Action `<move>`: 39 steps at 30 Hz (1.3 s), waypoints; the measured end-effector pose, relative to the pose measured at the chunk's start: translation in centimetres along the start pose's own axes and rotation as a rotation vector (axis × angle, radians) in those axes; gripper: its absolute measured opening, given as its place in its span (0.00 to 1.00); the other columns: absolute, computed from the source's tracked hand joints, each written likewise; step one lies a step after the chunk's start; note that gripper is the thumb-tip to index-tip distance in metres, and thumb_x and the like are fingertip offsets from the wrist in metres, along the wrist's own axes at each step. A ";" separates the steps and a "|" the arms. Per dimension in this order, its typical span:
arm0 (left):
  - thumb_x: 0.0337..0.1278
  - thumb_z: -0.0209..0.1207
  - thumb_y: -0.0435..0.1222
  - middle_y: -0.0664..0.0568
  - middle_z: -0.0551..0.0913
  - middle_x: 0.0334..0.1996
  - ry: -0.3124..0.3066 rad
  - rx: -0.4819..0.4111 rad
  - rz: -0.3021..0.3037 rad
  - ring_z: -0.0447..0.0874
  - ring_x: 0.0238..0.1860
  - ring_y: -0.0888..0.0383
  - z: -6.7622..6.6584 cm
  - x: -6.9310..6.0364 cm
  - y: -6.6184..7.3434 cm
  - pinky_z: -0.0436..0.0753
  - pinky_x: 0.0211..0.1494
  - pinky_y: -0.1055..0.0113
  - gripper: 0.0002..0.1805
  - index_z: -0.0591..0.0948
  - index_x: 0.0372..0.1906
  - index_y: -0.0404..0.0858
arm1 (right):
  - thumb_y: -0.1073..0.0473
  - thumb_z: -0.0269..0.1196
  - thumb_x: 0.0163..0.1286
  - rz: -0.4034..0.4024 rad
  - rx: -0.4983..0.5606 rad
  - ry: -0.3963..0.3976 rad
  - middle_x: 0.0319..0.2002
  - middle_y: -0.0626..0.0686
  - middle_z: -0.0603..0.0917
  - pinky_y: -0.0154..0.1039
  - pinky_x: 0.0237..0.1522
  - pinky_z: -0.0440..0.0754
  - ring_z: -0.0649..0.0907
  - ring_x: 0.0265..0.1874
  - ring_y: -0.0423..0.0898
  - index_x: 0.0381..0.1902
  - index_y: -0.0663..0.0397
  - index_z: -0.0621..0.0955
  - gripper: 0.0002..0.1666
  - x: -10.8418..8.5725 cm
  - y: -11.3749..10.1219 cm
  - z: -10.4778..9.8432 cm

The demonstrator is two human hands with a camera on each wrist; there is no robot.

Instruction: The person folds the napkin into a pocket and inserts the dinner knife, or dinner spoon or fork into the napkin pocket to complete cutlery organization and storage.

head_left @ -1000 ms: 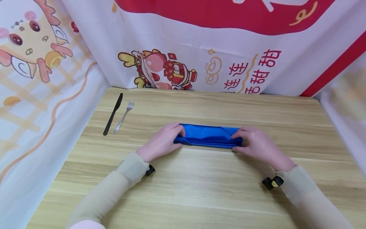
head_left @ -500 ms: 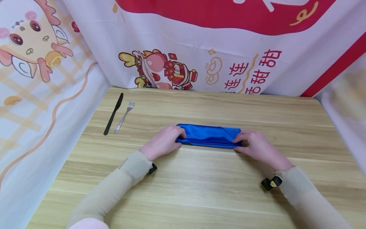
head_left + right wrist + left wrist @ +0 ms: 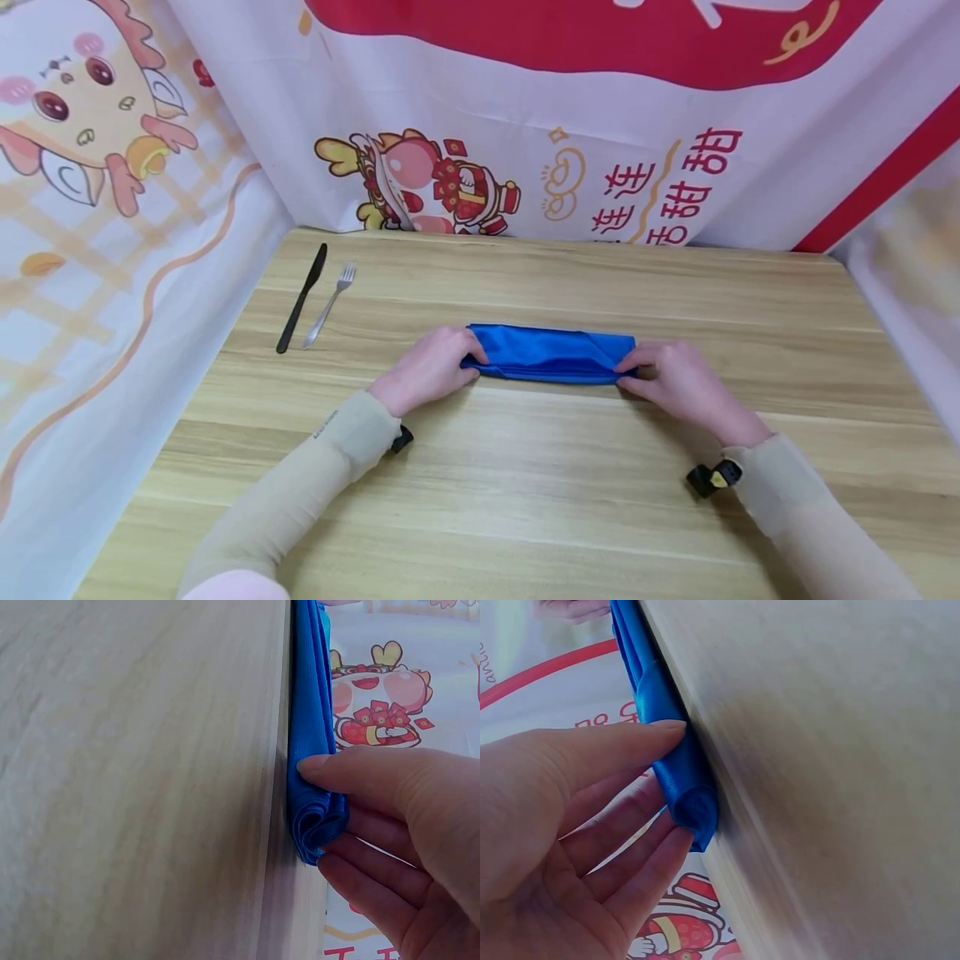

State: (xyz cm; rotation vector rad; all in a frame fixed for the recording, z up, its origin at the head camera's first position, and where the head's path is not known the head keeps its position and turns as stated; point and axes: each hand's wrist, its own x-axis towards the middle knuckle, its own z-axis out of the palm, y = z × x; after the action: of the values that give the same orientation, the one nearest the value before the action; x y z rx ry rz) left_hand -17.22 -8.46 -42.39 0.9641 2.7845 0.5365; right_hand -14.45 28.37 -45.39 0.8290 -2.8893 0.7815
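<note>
A shiny blue cloth (image 3: 551, 350), folded and rolled into a long flat strip, lies across the middle of the table. My left hand (image 3: 435, 367) pinches its left end, thumb on the near side and fingers over the far side. The right hand (image 3: 678, 383) pinches the opposite end in the same way. Rolled layers show at the cloth's end (image 3: 319, 825) in the right wrist view. In the left wrist view the other end of the cloth (image 3: 686, 780) also looks rolled, between thumb and fingers.
To the left on the wooden table (image 3: 480, 517) lie a black knife (image 3: 302, 298) and a silver fork (image 3: 330, 305), side by side. A printed white and red curtain (image 3: 570, 150) hangs behind the table's back edge.
Both hands stay at the cloth's ends. The cloth's near edge has turned slightly away from me, and the strip looks a little narrower. The knife and fork lie unmoved.
</note>
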 end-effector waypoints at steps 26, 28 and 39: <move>0.69 0.62 0.33 0.50 0.83 0.50 0.095 -0.027 0.042 0.78 0.54 0.54 -0.1 0.2 0.1 0.77 0.61 0.58 0.07 0.83 0.49 0.39 | 0.64 0.73 0.64 0.037 0.020 0.052 0.42 0.53 0.89 0.55 0.44 0.86 0.87 0.42 0.52 0.40 0.52 0.90 0.07 0.2 0.0 -1.4; 0.70 0.62 0.33 0.50 0.82 0.51 0.103 -0.020 0.040 0.77 0.55 0.54 -0.1 0.2 0.3 0.76 0.62 0.58 0.08 0.82 0.50 0.39 | 0.64 0.73 0.64 0.040 0.018 0.059 0.42 0.53 0.89 0.56 0.44 0.85 0.87 0.42 0.53 0.40 0.52 0.89 0.07 0.2 -0.1 -1.6; 0.73 0.59 0.35 0.50 0.81 0.50 0.171 -0.006 0.056 0.79 0.52 0.56 -0.3 0.3 0.8 0.78 0.60 0.59 0.11 0.79 0.54 0.38 | 0.64 0.74 0.61 0.064 0.048 0.143 0.38 0.49 0.87 0.52 0.42 0.85 0.84 0.38 0.47 0.38 0.50 0.87 0.08 0.2 -0.2 -2.0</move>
State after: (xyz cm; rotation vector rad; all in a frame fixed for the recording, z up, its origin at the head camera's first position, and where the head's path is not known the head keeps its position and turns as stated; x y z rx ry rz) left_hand -17.08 -7.84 -41.80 1.0446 2.9094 0.6646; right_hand -14.74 29.08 -43.54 0.6583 -2.7928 0.8809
